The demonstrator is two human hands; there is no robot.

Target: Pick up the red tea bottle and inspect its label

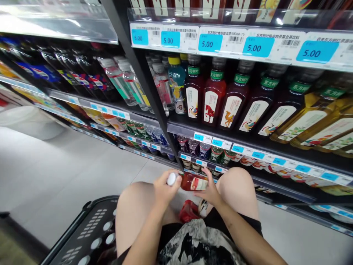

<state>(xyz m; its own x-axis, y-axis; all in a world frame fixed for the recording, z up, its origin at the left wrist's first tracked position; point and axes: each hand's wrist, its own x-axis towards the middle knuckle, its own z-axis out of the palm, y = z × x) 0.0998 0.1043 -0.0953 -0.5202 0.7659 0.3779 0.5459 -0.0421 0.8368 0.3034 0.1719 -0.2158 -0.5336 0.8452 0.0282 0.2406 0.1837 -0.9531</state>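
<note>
A bottle of reddish-brown tea (190,182) lies sideways between my hands, just above my knees and in front of the shelves. My left hand (165,184) is wrapped round its neck end, by the pale cap. At the base end, my right hand (211,187) grips the bottle with thumb and fingers on either side of the label. To my left on the floor stands a black basket (91,224) with several white-capped bottles (96,243) in it.
Tea bottles (211,95) stand in a row on the shelf ahead, above smaller bottles (205,150) on lower shelves. A black upright post (143,73) divides the shelving. Cola bottles (82,70) fill the left bay. Price tags (209,44) line the shelf edges.
</note>
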